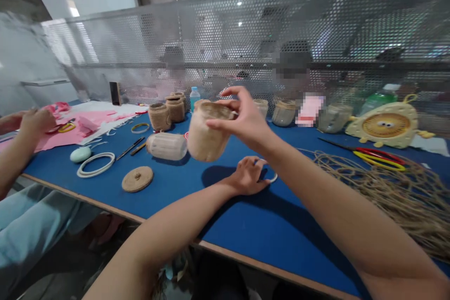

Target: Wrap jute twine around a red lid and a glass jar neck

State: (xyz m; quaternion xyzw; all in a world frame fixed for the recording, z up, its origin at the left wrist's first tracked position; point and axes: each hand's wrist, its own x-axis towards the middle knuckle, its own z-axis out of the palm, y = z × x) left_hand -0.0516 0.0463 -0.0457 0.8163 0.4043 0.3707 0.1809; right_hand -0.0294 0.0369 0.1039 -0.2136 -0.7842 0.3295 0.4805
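Note:
My right hand (242,119) grips a beige-coated jar (208,138) by its rim, thumb on the near side and fingers over the far side. The jar hangs tilted above the table, its open mouth facing up. Below and to its right, my left hand (249,176) rests low on the table, fingers curled at a thin white ring (274,176) that it partly covers. A clear jar with pale strips (167,146) lies on its side left of the held jar. Nearby lies a round twine-wrapped lid (138,179) with a knob.
Twine-wrapped jars (160,117) and a blue-capped bottle (194,97) stand behind. Loose twine (379,192), red-yellow scissors (379,157) and a yellow fan (385,124) are right. White rings (95,165) lie left; another person's hands (37,124) work at pink cloth (87,126).

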